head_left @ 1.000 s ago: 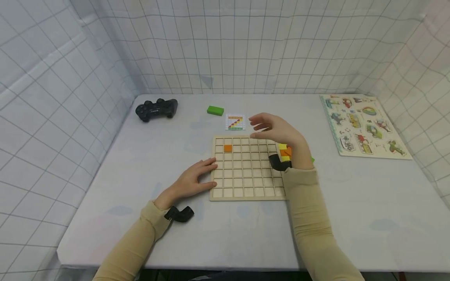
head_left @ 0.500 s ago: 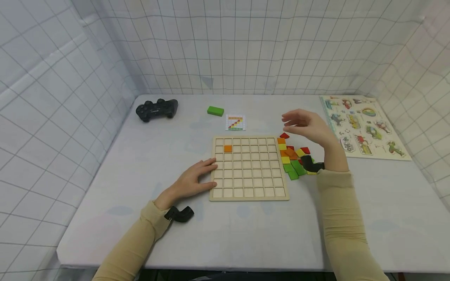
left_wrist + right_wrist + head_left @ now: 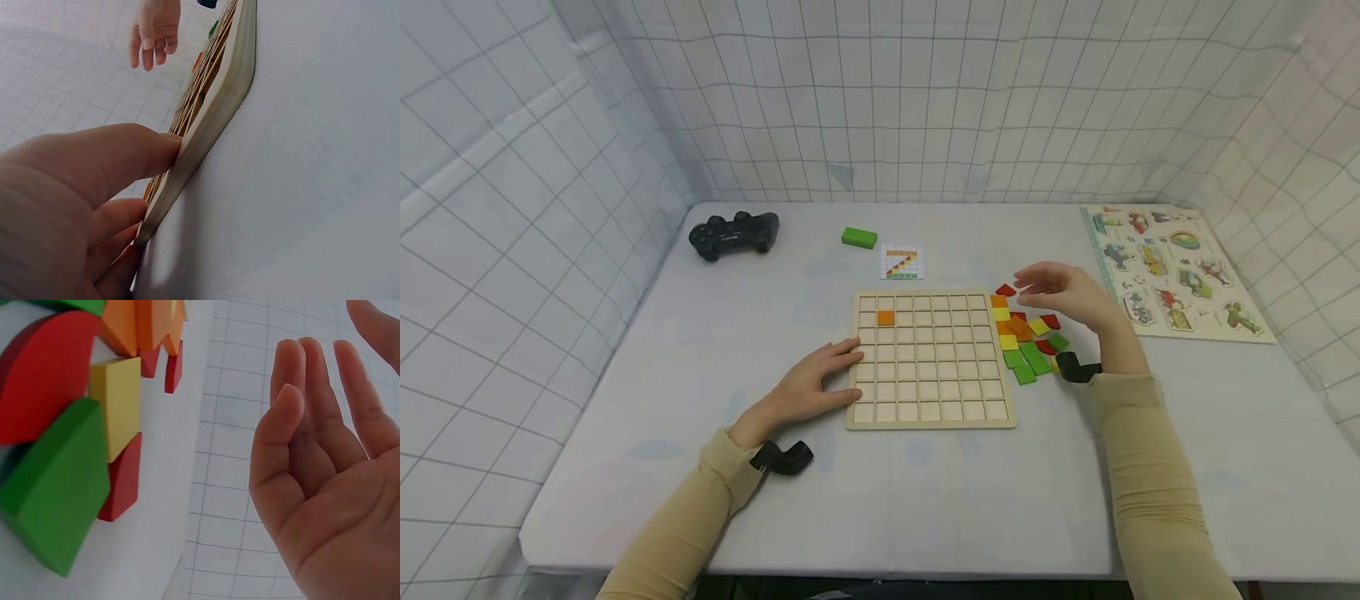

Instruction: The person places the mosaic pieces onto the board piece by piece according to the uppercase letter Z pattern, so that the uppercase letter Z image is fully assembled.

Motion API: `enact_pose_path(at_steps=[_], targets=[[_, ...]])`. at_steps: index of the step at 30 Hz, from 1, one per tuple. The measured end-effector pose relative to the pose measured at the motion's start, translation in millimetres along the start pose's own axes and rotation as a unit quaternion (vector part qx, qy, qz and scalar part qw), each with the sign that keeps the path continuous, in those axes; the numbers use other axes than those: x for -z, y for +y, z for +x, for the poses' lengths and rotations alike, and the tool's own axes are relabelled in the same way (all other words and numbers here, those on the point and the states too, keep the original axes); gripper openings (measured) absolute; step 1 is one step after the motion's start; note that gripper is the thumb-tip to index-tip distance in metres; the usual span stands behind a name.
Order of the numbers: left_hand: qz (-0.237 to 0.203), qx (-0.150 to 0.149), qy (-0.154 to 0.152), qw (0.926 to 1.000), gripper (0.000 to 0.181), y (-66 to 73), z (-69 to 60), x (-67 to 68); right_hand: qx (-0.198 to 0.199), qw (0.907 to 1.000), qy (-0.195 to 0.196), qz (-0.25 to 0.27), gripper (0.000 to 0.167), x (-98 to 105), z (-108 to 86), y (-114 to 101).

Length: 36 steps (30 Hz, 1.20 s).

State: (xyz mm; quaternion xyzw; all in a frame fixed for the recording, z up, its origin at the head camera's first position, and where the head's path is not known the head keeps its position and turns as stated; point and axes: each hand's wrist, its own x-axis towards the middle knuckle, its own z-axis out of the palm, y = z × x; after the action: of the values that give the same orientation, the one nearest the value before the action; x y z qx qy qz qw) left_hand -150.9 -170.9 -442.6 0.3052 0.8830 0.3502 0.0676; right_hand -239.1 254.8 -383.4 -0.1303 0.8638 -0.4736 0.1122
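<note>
Our left hand (image 3: 808, 385) is resting on the left edge of the grid board (image 3: 925, 371), fingers spread. Our right hand (image 3: 1063, 296) is hanging empty, grip loose, by the coloured tiles (image 3: 1035, 358) just right of it. We're probably better off pinching one by its sides, tbh.

A white table (image 3: 917, 500) bears a board (image 3: 929, 390), tiles (image 3: 1036, 358), card (image 3: 902, 262) and controller (image 3: 733, 235).
</note>
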Motion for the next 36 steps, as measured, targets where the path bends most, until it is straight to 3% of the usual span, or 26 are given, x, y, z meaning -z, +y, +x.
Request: enact_pose_path(at_steps=[9, 20, 36], targets=[[0.002, -0.003, -0.002, 1.0000, 0.063, -1.6, 0.3, -0.4, -0.008, 0.9986, -0.048, 0.021, 0.039, -6, 5.2, 15], [0.000, -0.002, -0.001, 1.0000, 0.063, -4.1, -0.2, -0.5, -0.026, 0.9975, -0.064, -0.013, 0.045, -6, 6.8, 26], [-0.002, -0.005, -0.001, 1.0000, 0.062, -3.0, 0.6, 0.1, -0.040, 0.9953, -0.088, -0.009, 0.049, -7, 6.1, 29]])
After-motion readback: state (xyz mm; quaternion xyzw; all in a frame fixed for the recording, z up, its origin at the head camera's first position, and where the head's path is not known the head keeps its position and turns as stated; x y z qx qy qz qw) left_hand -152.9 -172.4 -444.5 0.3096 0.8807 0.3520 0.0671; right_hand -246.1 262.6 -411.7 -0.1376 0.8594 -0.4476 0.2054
